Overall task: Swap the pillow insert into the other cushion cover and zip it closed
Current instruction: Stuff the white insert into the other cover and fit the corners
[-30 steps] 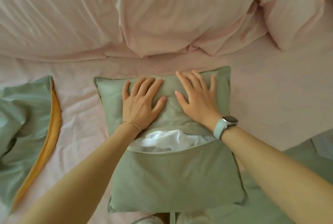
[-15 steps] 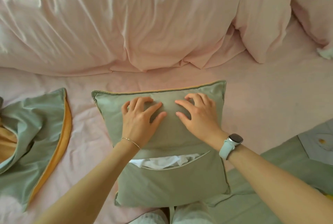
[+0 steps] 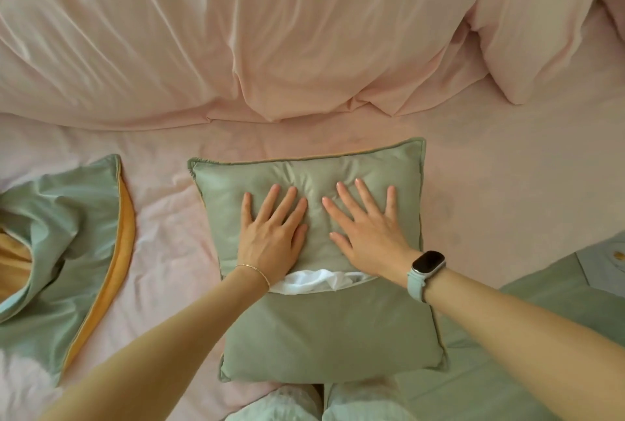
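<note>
A sage-green cushion cover [image 3: 324, 329] lies on the pink bed in front of me, filled out by the white pillow insert [image 3: 318, 280], which shows through the gaping zip opening across its middle. My left hand [image 3: 270, 234] and my right hand [image 3: 367, 231] lie side by side on the upper half of the cushion, fingers straight and spread, pressing the fabric down. The other cover [image 3: 64, 251], green with an orange lining, lies crumpled and empty at the left.
A pink duvet [image 3: 236, 35] is bunched across the back and a pink pillow [image 3: 541, 31] lies at the back right. Green fabric [image 3: 507, 370] spreads at the lower right. My knees [image 3: 304, 403] are at the bottom edge.
Both hands have gone from curled fingers kneading the cushion's upper half to flat, spread palms pressing it. The view has shifted slightly.
</note>
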`<state>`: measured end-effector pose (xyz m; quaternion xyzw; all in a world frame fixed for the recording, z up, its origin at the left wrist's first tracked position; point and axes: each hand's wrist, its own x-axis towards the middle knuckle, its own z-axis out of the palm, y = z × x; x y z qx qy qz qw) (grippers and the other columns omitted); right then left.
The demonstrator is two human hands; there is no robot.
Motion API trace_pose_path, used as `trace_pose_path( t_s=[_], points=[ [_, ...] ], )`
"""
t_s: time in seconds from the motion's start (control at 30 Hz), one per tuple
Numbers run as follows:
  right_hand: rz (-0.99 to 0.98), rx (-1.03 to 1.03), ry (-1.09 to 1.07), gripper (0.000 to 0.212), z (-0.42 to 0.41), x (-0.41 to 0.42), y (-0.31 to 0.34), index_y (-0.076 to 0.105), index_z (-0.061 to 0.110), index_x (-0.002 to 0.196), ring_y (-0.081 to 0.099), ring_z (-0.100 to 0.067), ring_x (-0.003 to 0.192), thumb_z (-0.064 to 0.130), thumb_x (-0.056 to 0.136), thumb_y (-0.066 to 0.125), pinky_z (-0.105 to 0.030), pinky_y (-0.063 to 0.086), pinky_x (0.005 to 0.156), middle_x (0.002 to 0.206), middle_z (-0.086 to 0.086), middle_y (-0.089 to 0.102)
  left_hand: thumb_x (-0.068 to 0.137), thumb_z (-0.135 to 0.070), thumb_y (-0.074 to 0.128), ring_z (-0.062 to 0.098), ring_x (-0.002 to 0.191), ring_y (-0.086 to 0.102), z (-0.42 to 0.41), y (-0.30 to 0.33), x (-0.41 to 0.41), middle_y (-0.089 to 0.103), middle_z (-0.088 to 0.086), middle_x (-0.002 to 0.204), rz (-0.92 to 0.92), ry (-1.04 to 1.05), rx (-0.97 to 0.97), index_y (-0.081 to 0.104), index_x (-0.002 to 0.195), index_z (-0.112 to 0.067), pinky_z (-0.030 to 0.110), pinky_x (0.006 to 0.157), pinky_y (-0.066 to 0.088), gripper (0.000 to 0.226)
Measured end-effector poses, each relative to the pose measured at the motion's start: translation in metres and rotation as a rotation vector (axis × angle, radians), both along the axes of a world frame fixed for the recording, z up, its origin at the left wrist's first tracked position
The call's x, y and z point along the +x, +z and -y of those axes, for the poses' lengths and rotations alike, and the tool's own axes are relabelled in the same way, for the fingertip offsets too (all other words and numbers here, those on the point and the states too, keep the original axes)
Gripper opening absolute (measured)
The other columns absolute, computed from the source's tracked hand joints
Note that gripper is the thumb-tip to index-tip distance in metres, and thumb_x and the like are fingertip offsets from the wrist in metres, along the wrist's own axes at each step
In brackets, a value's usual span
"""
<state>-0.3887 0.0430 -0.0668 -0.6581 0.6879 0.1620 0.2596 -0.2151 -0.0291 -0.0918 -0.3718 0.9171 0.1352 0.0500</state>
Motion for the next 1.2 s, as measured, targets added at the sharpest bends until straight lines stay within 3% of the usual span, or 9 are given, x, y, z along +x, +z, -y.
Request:
trace_pose_path(
  t_s=[0.17, 0.3, 0.37, 0.47, 0.57, 0.8, 1.03, 1.1, 1.2],
  points=[
    [0.056, 0.215, 0.060, 0.058, -0.012, 0.004, -0.005, -0.010, 0.030, 0.147, -0.025, -0.026, 0.139, 0.050, 0.097, 0.013, -0.067, -0.016, 0.103, 0.156, 0.000, -0.017, 0.091, -0.037, 0.034, 0.031, 0.121, 0.052, -0.017, -0.012, 0.005, 0.059, 0.003, 0.128, 0.157, -0.071, 0.157, 0.062, 0.120, -0.019, 0.060, 0.102, 0.027, 0.045],
    [0.058, 0.277, 0.051, 0.057, 0.016, 0.002, -0.036, -0.005, 0.030, 0.148, -0.020, -0.026, 0.141, 0.048, 0.097, 0.012, -0.068, -0.016, 0.102, 0.156, 0.001, -0.013, 0.087, -0.039, 0.029, 0.028, 0.117, 0.056, 0.009, -0.033, -0.009, 0.062, 0.001, 0.124, 0.317, -0.069, 0.296, 0.064, 0.117, -0.022, 0.065, 0.093, 0.037, 0.050],
    [0.067, 0.289, 0.007, 0.056, 0.036, -0.004, -0.054, -0.003, 0.030, 0.148, -0.017, -0.025, 0.142, 0.046, 0.097, 0.013, -0.068, -0.014, 0.103, 0.157, 0.003, -0.010, 0.090, -0.041, 0.017, 0.025, 0.132, 0.041, 0.025, -0.044, -0.023, 0.048, -0.001, 0.140, 0.365, -0.040, 0.339, 0.051, 0.132, -0.027, 0.065, 0.102, 0.025, 0.056],
    [0.058, 0.296, -0.037, 0.055, 0.062, -0.011, -0.075, -0.002, 0.029, 0.149, -0.016, -0.024, 0.142, 0.044, 0.098, 0.013, -0.069, -0.013, 0.102, 0.157, 0.003, -0.010, 0.099, -0.042, 0.009, 0.017, 0.144, -0.005, 0.044, -0.067, -0.040, 0.001, -0.009, 0.157, 0.417, -0.001, 0.369, 0.007, 0.148, -0.032, 0.054, 0.111, -0.009, 0.050],
    [0.038, 0.297, -0.089, 0.054, 0.086, -0.018, -0.087, -0.004, 0.029, 0.148, -0.017, -0.025, 0.142, 0.043, 0.099, 0.012, -0.069, -0.011, 0.102, 0.156, 0.003, -0.013, 0.100, -0.039, 0.011, 0.015, 0.143, -0.012, 0.068, -0.078, -0.056, -0.007, -0.010, 0.156, 0.422, 0.048, 0.393, 0.000, 0.147, -0.032, 0.053, 0.109, -0.013, 0.049],
    [0.099, 0.288, -0.208, 0.053, 0.131, -0.042, -0.095, -0.005, 0.035, 0.147, -0.014, -0.024, 0.142, 0.046, 0.099, 0.013, -0.068, -0.006, 0.103, 0.156, 0.007, -0.014, 0.101, -0.039, 0.012, 0.015, 0.143, -0.010, 0.117, -0.084, -0.082, -0.006, -0.011, 0.156, 0.395, 0.124, 0.463, 0.002, 0.147, -0.033, 0.056, 0.109, -0.009, 0.049],
    [0.117, 0.179, -0.172, 0.051, 0.053, -0.014, -0.056, 0.002, 0.038, 0.147, -0.014, -0.017, 0.143, 0.045, 0.098, 0.014, -0.063, -0.015, 0.105, 0.157, 0.011, -0.005, 0.097, -0.043, 0.006, 0.010, 0.144, 0.000, 0.043, -0.049, -0.039, 0.009, -0.014, 0.155, 0.313, 0.092, 0.307, 0.016, 0.146, -0.035, 0.049, 0.111, -0.011, 0.050],
    [0.103, 0.145, -0.148, 0.053, 0.030, -0.007, -0.041, -0.003, 0.038, 0.147, -0.017, -0.016, 0.142, 0.048, 0.097, 0.012, -0.062, -0.016, 0.106, 0.156, 0.011, -0.009, 0.088, -0.047, -0.002, 0.013, 0.144, 0.010, 0.023, -0.038, -0.024, 0.019, -0.012, 0.154, 0.235, 0.070, 0.250, 0.023, 0.145, -0.034, 0.047, 0.109, -0.011, 0.063],
    [0.109, 0.096, -0.079, 0.062, -0.014, 0.003, -0.020, -0.020, 0.037, 0.142, -0.027, -0.015, 0.139, 0.056, 0.085, -0.006, -0.060, -0.019, 0.106, 0.151, 0.011, -0.024, 0.095, -0.043, 0.013, 0.022, 0.137, 0.032, -0.012, -0.024, 0.006, 0.040, -0.003, 0.145, 0.134, 0.005, 0.159, 0.038, 0.139, -0.026, 0.049, 0.109, 0.003, 0.054]
  ],
)
